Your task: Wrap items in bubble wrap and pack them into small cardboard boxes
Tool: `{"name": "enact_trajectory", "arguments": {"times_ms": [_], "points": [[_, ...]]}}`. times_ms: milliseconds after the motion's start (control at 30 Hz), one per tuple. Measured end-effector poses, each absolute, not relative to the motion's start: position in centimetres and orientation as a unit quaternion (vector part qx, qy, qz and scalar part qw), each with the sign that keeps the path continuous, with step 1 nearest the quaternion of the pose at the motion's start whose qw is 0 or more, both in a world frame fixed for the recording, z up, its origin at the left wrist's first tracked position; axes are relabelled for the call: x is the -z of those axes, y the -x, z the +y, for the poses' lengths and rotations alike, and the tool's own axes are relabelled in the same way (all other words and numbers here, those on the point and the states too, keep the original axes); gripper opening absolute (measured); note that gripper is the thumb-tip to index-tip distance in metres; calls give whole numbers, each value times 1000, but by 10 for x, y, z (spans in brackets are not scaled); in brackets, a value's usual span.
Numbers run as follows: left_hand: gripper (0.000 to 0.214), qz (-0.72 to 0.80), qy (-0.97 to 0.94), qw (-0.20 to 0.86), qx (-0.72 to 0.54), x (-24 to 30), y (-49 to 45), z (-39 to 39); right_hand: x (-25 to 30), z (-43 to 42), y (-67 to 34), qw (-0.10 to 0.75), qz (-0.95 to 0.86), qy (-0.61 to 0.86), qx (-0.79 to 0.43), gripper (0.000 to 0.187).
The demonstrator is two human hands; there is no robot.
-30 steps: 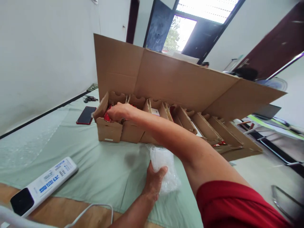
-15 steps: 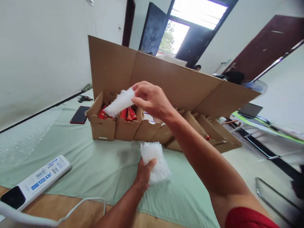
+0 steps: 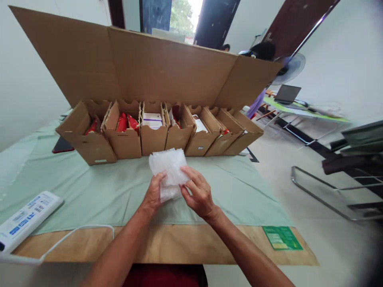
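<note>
Head view shows me the left hand (image 3: 153, 190) clamped on the near left side of the translucent plastic wrap (image 3: 171, 166), the right hand (image 3: 199, 194) pinching its right edge. I see it over the desk's (image 3: 179, 247) green cloth (image 3: 131, 187), just before the cardboard bins (image 3: 125, 144).

The wrap (image 3: 172, 165) is whitish, translucent bubble plastic, crinkled and roughly rectangular, gathered in overlapping layers with uneven edges. The upper layer sits askew, so lower plastic shows past its near edge. It is held from both sides over the bench (image 3: 239, 183); whether it touches cannot be told.
</note>
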State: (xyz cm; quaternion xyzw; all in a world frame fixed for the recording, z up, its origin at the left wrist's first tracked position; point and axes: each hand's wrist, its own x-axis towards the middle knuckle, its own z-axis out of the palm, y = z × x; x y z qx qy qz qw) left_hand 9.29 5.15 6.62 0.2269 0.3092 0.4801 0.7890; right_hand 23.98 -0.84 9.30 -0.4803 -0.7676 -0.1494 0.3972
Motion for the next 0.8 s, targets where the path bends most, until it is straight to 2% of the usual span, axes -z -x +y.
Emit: {"name": "enact_trajectory", "arguments": {"times_ms": [200,367,533,667,800], "points": [[79,302,-261,765,-505,-91,-57,25,-95,-22,-214,431,-787,431,97,17],[82,330,-304,709,-544,-103,12,25,-109,-5,-162,507,-782,362,4,11],[78,406,-259,578,-659,-118,110,39,-129,42,-73,500,-811,285,-102,4],[70,442,-243,454,-735,-133,187,67,-137,96,6,461,-847,243,-99,16],[58,498,-236,367,-749,-133,249,107,-130,144,68,416,-872,248,-74,35]]}}
